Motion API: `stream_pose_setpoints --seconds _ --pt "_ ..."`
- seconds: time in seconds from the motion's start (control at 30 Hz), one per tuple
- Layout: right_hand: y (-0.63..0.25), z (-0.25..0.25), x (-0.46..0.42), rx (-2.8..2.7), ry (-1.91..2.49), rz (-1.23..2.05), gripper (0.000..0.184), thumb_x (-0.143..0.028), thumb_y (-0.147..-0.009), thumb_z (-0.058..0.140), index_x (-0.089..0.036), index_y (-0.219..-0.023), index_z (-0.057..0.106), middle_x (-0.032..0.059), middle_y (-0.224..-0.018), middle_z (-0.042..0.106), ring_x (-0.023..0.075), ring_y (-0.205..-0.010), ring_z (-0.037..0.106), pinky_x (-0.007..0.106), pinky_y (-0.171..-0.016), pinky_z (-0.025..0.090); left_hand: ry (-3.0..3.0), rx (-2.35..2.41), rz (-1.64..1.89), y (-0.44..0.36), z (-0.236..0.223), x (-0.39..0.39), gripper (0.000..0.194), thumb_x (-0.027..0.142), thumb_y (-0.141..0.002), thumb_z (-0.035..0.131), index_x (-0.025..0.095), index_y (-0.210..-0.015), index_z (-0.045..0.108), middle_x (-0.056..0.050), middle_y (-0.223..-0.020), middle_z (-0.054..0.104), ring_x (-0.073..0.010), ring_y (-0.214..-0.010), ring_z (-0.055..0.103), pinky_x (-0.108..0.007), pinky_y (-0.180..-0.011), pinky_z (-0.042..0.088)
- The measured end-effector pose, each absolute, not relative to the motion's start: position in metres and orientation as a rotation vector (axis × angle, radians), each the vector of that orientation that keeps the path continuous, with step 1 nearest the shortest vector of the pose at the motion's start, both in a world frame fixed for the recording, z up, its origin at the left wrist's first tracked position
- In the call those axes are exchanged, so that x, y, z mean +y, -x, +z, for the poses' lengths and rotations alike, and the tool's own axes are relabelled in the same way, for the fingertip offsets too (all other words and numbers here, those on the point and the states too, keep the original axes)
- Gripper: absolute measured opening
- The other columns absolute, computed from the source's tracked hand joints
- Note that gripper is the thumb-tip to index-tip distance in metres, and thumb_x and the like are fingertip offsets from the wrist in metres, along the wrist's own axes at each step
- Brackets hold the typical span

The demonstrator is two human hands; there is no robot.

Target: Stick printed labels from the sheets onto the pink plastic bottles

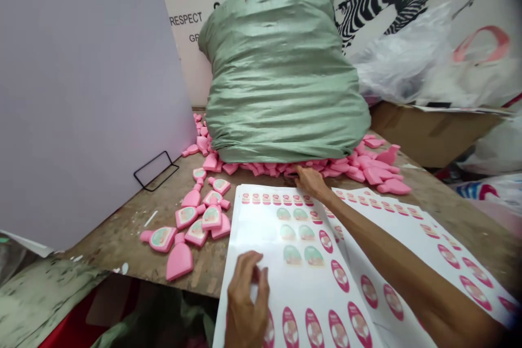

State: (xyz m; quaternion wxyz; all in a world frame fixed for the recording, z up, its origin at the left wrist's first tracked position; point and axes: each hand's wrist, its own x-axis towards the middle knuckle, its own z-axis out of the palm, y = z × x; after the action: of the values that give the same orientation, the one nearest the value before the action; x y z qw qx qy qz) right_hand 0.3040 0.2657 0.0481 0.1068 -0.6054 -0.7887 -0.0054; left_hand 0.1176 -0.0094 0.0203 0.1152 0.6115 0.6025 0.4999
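Observation:
My left hand (247,302) rests over the lower left of a white sticker sheet (256,234), its fingers curved and apart from the thumb, holding nothing I can see. The sheet carries green-and-cream labels and pink oval ones. Beyond its far edge my right hand (310,180) reaches to the heap of small pink bottles (269,167) at the foot of a green sack (285,81). Its fingertips are among the bottles, too small and partly hidden to show a grip. Left of the sheet lie several pink bottles with green labels (187,216) and an unlabelled pink bottle (179,261).
More sticker sheets (399,228) lie under my right forearm. A large pale panel (89,92) stands on the left, with a black wire frame (156,171) at its base. A cardboard box (432,130) and plastic bags (408,60) are at the right.

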Motion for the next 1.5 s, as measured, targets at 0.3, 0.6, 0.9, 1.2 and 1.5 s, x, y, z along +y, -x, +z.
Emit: stream_pose_setpoints --seconds 0.3,0.6,0.9,1.2,1.5 --pt "-0.298 0.066 0.225 -2.353 1.595 -0.195 0.021 -0.028 -0.088 0.051 -0.014 -0.099 0.062 0.0155 -0.098 0.067 0.0255 -0.095 0.058 0.030 -0.072 0.038 -1.632 1.656 1.239 -0.126 0.030 -0.011 0.017 0.018 -0.091 0.044 0.016 -0.101 0.058 -0.009 -0.092 0.063 -0.0164 -0.075 0.062 -0.030 -0.068 0.054" --pt "-0.278 0.112 0.050 -1.878 1.155 0.896 0.033 -0.049 -0.078 0.065 -0.021 -0.071 0.049 -0.0020 -0.066 0.054 0.0109 -0.059 0.048 0.024 -0.056 0.040 -1.626 1.360 1.273 -0.153 0.070 -0.011 0.041 0.029 -0.087 0.056 0.019 -0.125 0.051 -0.013 -0.121 0.060 -0.0267 -0.117 0.055 -0.041 -0.100 0.044" --pt "-0.321 0.051 0.061 -1.885 1.468 0.621 0.026 -0.045 -0.090 0.045 -0.022 -0.084 0.053 0.0014 -0.074 0.058 0.0154 -0.065 0.051 0.030 -0.063 0.042 -0.913 1.249 1.212 -0.146 0.069 -0.014 0.041 0.054 -0.081 0.059 0.015 -0.095 0.055 -0.006 -0.080 0.066 -0.0167 -0.063 0.066 -0.031 -0.065 0.056" --pt "-0.321 0.016 0.054 -2.120 1.384 0.036 0.014 -0.030 -0.090 0.051 -0.020 -0.081 0.055 0.0046 -0.075 0.062 0.0192 -0.071 0.051 0.032 -0.067 0.036 -0.877 1.249 1.194 -0.162 0.051 0.009 0.043 0.054 -0.082 0.058 0.014 -0.097 0.055 -0.005 -0.085 0.061 -0.0238 -0.076 0.071 -0.032 -0.065 0.057" --pt "-0.322 0.016 0.053 -2.157 1.399 -0.106 0.018 -0.028 -0.091 0.048 -0.020 -0.076 0.054 0.0042 -0.071 0.060 0.0191 -0.071 0.048 0.031 -0.067 0.032 -0.852 1.236 1.186 -0.159 0.051 0.010 0.050 0.058 -0.080 0.058 0.013 -0.102 0.056 -0.008 -0.089 0.066 -0.0250 -0.076 0.072 -0.033 -0.065 0.058"
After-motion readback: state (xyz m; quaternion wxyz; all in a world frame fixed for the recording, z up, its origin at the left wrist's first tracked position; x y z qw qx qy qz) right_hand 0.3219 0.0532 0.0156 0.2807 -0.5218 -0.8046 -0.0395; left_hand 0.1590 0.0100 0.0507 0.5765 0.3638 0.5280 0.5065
